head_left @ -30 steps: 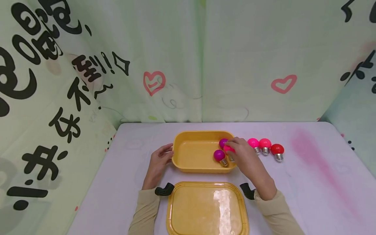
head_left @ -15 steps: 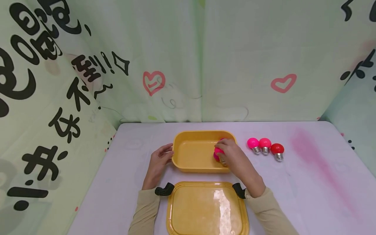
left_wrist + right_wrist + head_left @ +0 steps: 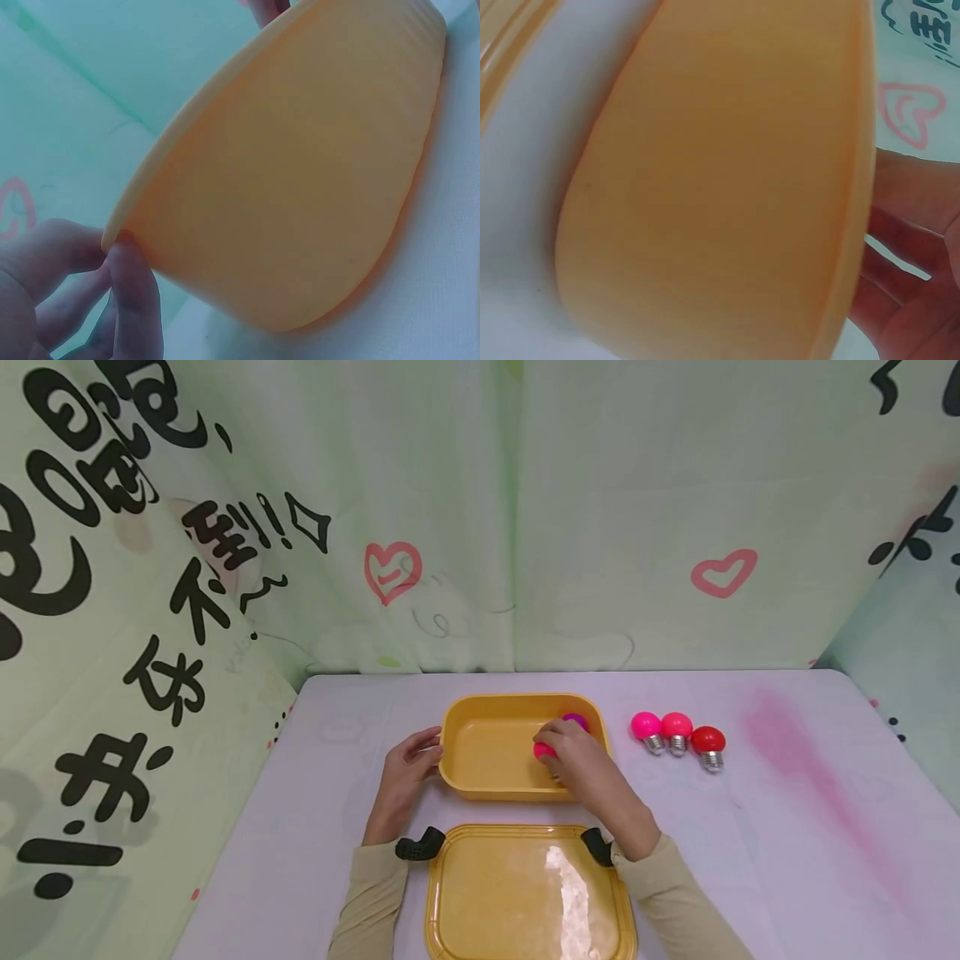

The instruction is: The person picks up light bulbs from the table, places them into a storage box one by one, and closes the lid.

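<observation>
A yellow plastic container (image 3: 487, 747) stands on the table. My left hand (image 3: 401, 781) pinches its left rim between thumb and fingers, as the left wrist view shows on the container wall (image 3: 285, 172). Inside the container, toward its right half, my right hand (image 3: 588, 768) holds a pink bulb (image 3: 544, 751) whose base is mostly covered by the fingers. Behind that hand a purple bulb (image 3: 576, 720) peeks out near the right end. In the right wrist view the container wall hides the fingertips of the right hand (image 3: 911, 247) and the bulb.
A yellow lid (image 3: 517, 893) lies flat in front of the container. To the right, a deep pink bulb (image 3: 646, 725), a lighter pink bulb (image 3: 677, 725) and a red bulb (image 3: 708, 740) lie in a row on the pale table (image 3: 750, 860). Fabric curtains (image 3: 600, 485) surround the table.
My right hand has moved left inside the container, carrying the pink bulb with it. It now covers the nearer purple bulb seen earlier. My left hand stays on the rim.
</observation>
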Available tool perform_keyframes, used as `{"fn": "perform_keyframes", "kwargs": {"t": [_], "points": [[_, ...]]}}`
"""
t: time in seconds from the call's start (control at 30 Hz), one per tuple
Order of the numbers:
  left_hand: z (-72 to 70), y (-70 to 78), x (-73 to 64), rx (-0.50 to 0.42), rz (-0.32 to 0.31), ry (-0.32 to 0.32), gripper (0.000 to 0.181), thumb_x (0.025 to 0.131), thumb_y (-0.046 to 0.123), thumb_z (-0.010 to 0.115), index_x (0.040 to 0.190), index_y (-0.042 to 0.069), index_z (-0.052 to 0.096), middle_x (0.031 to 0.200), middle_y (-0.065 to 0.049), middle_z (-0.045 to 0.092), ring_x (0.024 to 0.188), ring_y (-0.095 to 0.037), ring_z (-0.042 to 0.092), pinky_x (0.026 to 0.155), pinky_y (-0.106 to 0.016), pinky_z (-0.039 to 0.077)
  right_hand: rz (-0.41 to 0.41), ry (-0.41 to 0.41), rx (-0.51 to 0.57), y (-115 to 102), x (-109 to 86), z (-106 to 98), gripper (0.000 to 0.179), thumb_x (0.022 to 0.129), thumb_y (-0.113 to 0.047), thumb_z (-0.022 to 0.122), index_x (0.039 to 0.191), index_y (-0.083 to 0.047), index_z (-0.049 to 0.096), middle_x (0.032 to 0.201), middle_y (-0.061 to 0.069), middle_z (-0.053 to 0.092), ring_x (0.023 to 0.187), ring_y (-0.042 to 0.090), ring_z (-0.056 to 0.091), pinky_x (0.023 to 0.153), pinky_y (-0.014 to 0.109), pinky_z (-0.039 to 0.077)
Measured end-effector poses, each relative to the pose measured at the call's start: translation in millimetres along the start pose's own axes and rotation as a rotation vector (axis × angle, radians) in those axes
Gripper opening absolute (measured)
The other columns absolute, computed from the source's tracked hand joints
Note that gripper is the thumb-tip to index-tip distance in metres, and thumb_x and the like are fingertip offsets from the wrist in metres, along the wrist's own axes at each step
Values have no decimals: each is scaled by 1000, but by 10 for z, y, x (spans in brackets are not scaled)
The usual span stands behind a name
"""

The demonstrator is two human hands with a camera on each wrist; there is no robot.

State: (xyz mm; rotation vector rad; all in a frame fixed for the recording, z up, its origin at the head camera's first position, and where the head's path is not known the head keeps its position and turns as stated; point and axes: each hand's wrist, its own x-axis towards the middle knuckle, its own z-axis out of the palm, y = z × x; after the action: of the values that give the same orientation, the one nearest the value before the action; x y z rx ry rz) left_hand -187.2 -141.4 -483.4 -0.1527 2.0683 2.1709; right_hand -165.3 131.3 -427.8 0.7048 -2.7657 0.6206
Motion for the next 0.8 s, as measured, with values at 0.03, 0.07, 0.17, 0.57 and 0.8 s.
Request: {"fn": "perform_keyframes", "kwargs": {"t": [0.03,0.07,0.17,0.57,0.8], "points": [[1,-1,-1,3,1,1,39,96,9,64,134,2,59,130,-20,59,109,-31,60,76,-24,54,2,-2,-1,2,1,11,28,78,0,81,104,4,71,107,16,66,102,32,62,89,41,55],[3,-1,-4,2,3,4,38,96,9,64,133,3,60,130,-19,60,108,-31,61,76,-23,54,2,-3,-6,4,1,22,28,78,0,81,104,4,71,107,16,66,102,32,62,89,42,55],[10,-8,-14,-7,13,14,38,95,13,66,132,6,61,130,-17,60,108,-29,61,77,-22,54,6,-8,-9,10,7,53,29,77,0,82,103,5,72,107,16,66,102,32,62,91,42,54],[22,117,-75,7,15,-8,39,96,9,63,134,1,58,132,-22,58,113,-37,59,77,-22,55,28,-57,-23,29,66,134,28,79,-3,81,105,3,72,106,15,64,103,31,61,93,42,54],[11,-17,8,15,-7,17,40,95,12,65,134,4,59,132,-18,59,111,-30,61,78,-21,55,4,-52,-25,71,65,208,26,77,-2,82,101,3,72,100,14,66,98,31,64,91,41,55]]}}
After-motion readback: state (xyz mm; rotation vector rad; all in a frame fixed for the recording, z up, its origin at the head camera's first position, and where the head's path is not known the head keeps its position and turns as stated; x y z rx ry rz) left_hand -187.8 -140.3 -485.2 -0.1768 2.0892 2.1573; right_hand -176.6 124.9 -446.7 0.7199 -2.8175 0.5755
